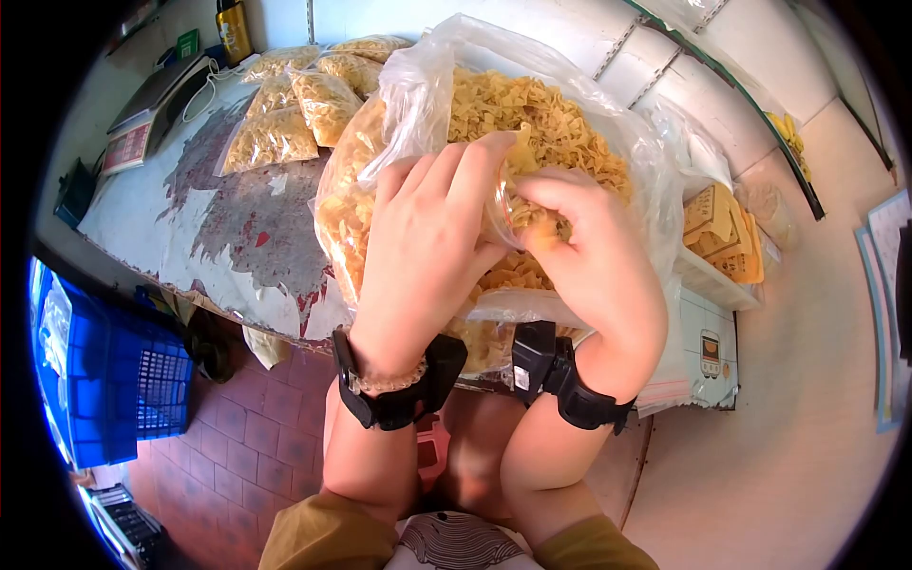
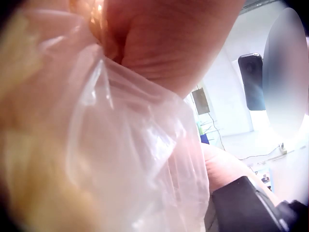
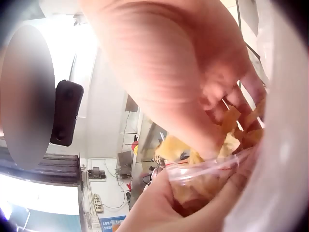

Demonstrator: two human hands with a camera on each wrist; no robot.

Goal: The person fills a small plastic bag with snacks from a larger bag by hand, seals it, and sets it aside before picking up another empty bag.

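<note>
A large clear plastic bag [image 1: 418, 104] full of dried yellow flakes [image 1: 532, 109] stands on the table in front of me, its mouth spread wide. Over it, my left hand [image 1: 427, 214] grips a small clear zip bag [image 3: 205, 174] with a red line along its lip. My right hand [image 1: 598, 247] is at the zip bag's mouth, fingers curled round a bunch of flakes [image 3: 231, 140]; some poke out between the fingers. More flakes show inside the zip bag. In the left wrist view, blurred plastic [image 2: 135, 145] covers much of the picture below the left hand [image 2: 164, 43].
Several filled bags of flakes [image 1: 271, 138] lie at the back left, near a scale [image 1: 128, 142]. Brown printed packets [image 1: 722, 233] sit in a white tray at the right. A blue crate [image 1: 95, 380] is on the floor at left. A wall runs behind the table.
</note>
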